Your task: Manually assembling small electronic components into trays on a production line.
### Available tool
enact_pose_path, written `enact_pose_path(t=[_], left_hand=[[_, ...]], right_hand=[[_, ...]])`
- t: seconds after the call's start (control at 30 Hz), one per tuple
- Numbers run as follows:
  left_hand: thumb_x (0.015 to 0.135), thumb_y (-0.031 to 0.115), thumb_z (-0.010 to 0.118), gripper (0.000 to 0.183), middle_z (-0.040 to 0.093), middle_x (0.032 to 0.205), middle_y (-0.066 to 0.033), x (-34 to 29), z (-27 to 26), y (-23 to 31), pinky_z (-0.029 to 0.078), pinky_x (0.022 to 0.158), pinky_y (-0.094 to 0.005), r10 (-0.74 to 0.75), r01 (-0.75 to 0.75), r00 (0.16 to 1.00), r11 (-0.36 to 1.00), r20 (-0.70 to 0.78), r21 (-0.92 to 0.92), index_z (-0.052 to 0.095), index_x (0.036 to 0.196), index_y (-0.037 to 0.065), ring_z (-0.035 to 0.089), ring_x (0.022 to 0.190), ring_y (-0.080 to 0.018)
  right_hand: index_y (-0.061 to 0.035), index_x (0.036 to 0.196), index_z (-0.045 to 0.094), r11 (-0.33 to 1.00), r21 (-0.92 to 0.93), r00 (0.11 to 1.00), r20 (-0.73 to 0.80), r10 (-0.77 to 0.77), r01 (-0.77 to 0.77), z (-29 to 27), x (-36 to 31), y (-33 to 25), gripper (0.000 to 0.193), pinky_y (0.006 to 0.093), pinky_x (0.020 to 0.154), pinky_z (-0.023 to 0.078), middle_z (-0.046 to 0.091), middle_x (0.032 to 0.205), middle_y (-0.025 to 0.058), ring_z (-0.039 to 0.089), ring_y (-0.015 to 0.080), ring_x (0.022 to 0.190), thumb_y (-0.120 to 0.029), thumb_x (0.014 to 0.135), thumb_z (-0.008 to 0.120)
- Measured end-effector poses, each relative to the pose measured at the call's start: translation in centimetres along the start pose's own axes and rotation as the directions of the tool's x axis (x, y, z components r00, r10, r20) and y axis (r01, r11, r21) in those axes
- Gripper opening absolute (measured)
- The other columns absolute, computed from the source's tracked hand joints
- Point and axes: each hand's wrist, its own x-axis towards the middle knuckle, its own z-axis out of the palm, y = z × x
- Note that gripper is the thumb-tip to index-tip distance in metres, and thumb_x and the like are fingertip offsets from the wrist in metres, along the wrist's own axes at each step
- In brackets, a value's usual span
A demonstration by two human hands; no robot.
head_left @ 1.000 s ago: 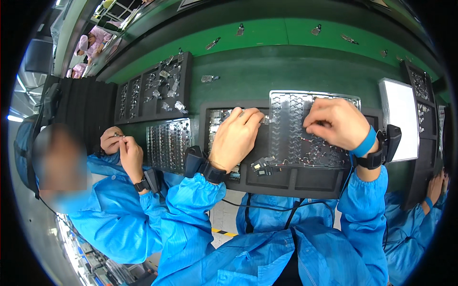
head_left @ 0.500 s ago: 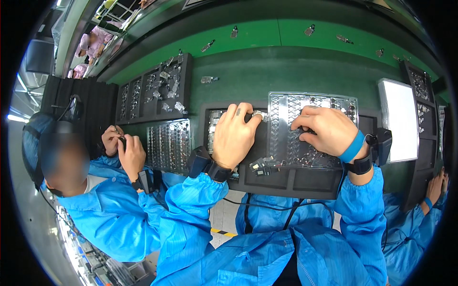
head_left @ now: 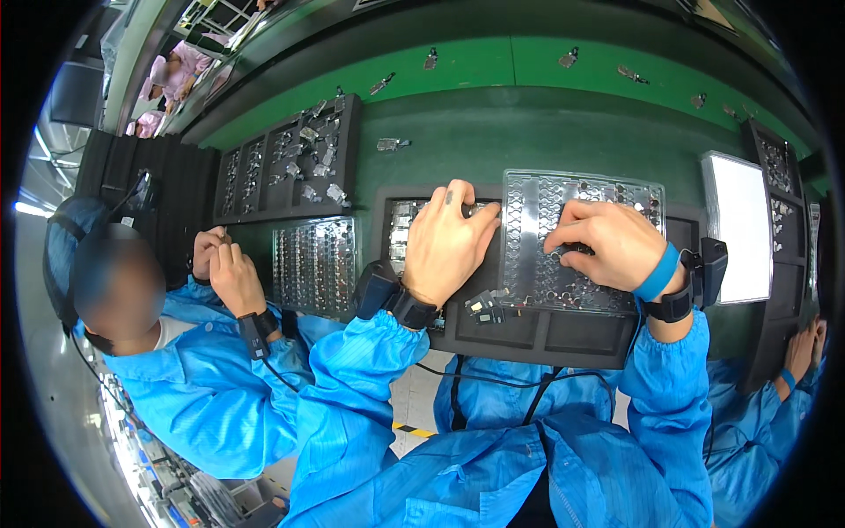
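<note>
My left hand point(head_left: 449, 239) is bent over the black foam tray point(head_left: 475, 341), its thumb and fingers drawn together beside the clear tray's left edge. Whatever they hold is hidden. Small metal parts point(head_left: 400, 231) sit in the foam slots beside it. My right hand point(head_left: 614, 245) hovers over the clear plastic tray point(head_left: 521, 198), whose rows of pockets hold small round pieces. Thumb and forefinger are pinched near the pockets; anything between them is too small to make out. A small dark assembly point(head_left: 484, 306) lies on the foam between my hands.
At the left a co-worker's hands point(head_left: 231, 273) are beside another clear tray point(head_left: 315, 264). A foam tray of metal parts point(head_left: 350, 132) stands behind it. A white panel point(head_left: 741, 229) is to my right. Several metal parts point(head_left: 393, 144) lie on the green bench and belt.
My left thumb and fingers have closed up, and the shiny piece seen at their tips is now hidden. My right hand has shifted slightly toward me over the clear tray.
</note>
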Motion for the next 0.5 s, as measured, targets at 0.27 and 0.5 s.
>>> enact_pose_path(t=[0.27, 0.5], left_hand=[[0.081, 0.017, 0.081, 0.015, 0.06, 0.096, -0.0054, -0.3, 0.7, -0.1, 0.054, 0.068, -0.0424, -0.047, 0.043, 0.997, 0.998, -0.067, -0.055, 0.075, 0.094, 0.011, 0.065, 0.086, -0.0276], [0.08, 0.015, 0.083, 0.016, 0.062, 0.097, -0.0053, -0.4, 0.5, -0.8, 0.054, 0.068, -0.0398, -0.018, 0.009, 0.998, 0.989, -0.055, -0.149, 0.075, 0.094, 0.01, 0.066, 0.083, -0.0262]], right_hand=[[-0.014, 0.098, 0.078, 0.998, -0.067, 0.999, -0.031, 0.016, -0.018, 0.4, -0.1, -0.3, 0.019, 0.0438, 0.079, 0.056, 0.065, 0.094, 0.0081, 0.067, 0.031, 0.092, -0.008, 0.08, 0.075], [-0.0144, 0.09, 0.078, 0.994, -0.097, 0.993, -0.098, -0.063, 0.053, 0.8, -0.2, -0.2, 0.012, 0.0438, 0.078, 0.055, 0.065, 0.092, 0.0064, 0.067, 0.0296, 0.091, -0.009, 0.08, 0.075]])
